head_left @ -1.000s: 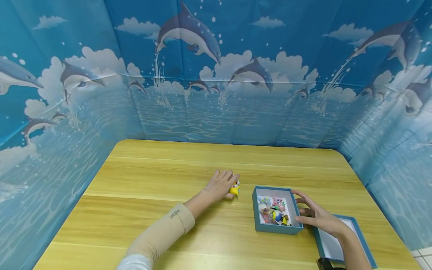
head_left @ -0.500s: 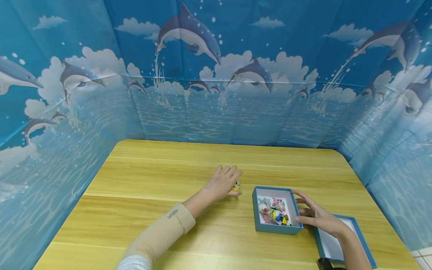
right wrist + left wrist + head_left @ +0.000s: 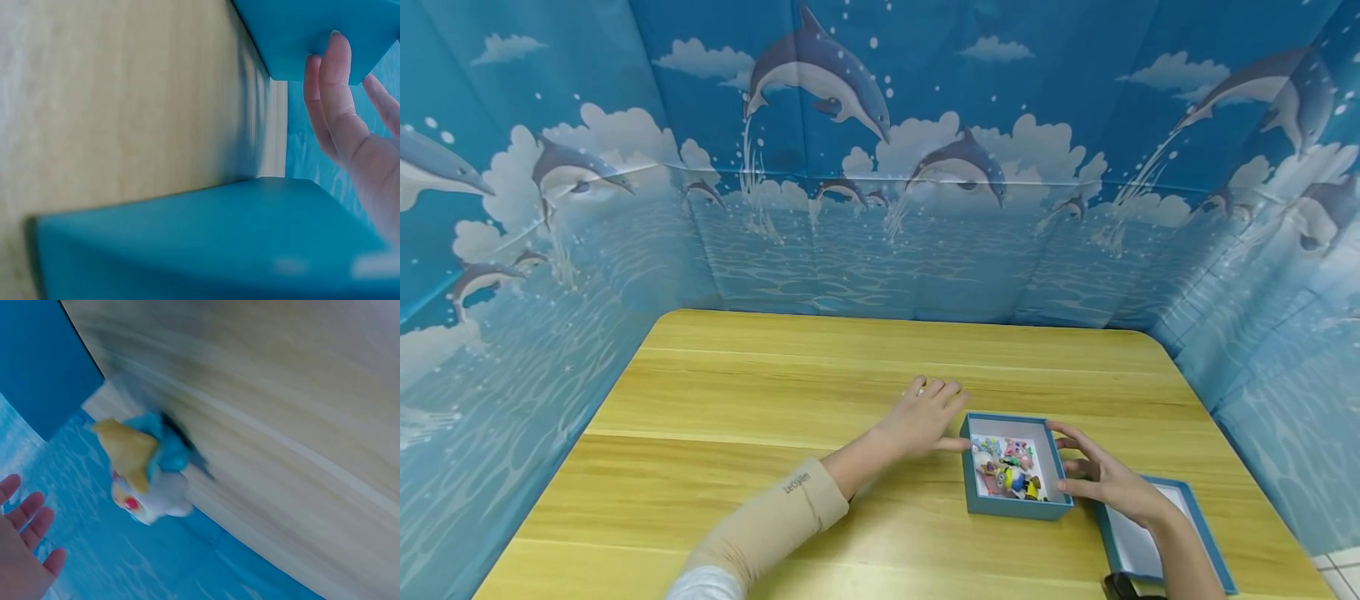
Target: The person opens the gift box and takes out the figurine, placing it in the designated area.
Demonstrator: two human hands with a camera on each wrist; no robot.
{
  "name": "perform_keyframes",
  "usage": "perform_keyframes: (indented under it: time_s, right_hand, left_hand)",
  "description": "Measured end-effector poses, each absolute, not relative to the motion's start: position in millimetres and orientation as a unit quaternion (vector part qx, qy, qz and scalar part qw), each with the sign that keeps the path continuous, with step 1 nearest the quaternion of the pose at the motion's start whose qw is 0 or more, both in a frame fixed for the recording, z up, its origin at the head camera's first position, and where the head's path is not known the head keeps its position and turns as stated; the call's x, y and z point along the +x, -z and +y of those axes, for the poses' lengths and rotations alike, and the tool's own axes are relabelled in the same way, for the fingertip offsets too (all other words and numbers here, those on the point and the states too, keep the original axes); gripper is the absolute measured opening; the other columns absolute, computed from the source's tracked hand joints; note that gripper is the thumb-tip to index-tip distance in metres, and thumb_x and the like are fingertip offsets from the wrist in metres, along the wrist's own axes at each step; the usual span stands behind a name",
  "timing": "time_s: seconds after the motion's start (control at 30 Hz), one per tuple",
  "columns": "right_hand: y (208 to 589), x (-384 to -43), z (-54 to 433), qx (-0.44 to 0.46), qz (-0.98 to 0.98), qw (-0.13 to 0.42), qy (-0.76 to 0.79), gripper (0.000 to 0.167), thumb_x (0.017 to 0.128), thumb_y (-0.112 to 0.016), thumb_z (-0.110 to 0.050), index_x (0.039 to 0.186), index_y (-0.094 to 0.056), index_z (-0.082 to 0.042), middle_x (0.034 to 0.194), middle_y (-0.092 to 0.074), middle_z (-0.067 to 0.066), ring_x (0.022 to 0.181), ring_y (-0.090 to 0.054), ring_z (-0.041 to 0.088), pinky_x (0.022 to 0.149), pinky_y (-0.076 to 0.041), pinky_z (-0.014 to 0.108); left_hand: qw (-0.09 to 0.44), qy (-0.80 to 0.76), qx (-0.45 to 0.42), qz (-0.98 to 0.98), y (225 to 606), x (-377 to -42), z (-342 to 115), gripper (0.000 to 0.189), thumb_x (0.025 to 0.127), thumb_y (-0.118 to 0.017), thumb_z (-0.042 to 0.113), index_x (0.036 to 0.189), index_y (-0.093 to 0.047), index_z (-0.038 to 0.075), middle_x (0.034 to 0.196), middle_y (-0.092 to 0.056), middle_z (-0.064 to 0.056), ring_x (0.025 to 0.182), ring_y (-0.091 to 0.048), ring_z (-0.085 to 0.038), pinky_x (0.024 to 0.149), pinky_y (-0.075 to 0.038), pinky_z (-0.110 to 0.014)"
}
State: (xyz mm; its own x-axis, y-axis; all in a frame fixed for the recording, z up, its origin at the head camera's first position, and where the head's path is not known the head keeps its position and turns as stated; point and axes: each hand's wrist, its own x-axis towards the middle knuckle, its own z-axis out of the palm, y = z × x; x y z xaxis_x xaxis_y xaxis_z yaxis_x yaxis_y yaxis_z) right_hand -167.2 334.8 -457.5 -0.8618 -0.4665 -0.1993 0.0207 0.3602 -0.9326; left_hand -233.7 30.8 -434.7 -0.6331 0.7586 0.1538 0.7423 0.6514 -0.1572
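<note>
A small toy figurine (image 3: 134, 453) in yellow, white and blue stands on the table in the left wrist view; the head view shows it almost wholly hidden behind the left hand. The left hand (image 3: 921, 418) is apart from it with fingers spread, its thumb right at the left wall of a blue open box (image 3: 1018, 508). Inside that box lie several small toys, among them a Minion figure (image 3: 1013, 482) and a pink figure (image 3: 1018, 451). Against the box's right wall rest the fingers and thumb of the right hand (image 3: 1108, 483), also seen in the right wrist view.
A blue box lid (image 3: 1206, 542), white inside, lies on the table (image 3: 737, 400) under the right forearm. A black object (image 3: 1123, 586) shows at the right wrist. Around the table hangs a dolphin-print curtain (image 3: 850, 250).
The left hand has let go of the figurine and moved right to the box's left wall, its fingers spreading. The right hand and the box have stayed in place.
</note>
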Motion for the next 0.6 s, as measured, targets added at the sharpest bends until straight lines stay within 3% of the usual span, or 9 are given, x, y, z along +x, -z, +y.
perform_keyframes:
  time_s: [0.6]
  right_hand:
    - [459,-167,335,-0.139,0.789,0.226,0.554,0.073,0.092,-0.052,-0.007,0.147,-0.005,-0.011,0.138,-0.009,0.031,0.114,-0.033,0.048,0.078,-0.047,0.036]
  left_hand:
    - [0.102,-0.076,-0.474,-0.871,442,-212,68,0.059,0.089,-0.031,0.063,0.138,-0.033,0.028,0.134,-0.038,0.008,0.120,-0.035,-0.011,0.103,-0.028,-0.039]
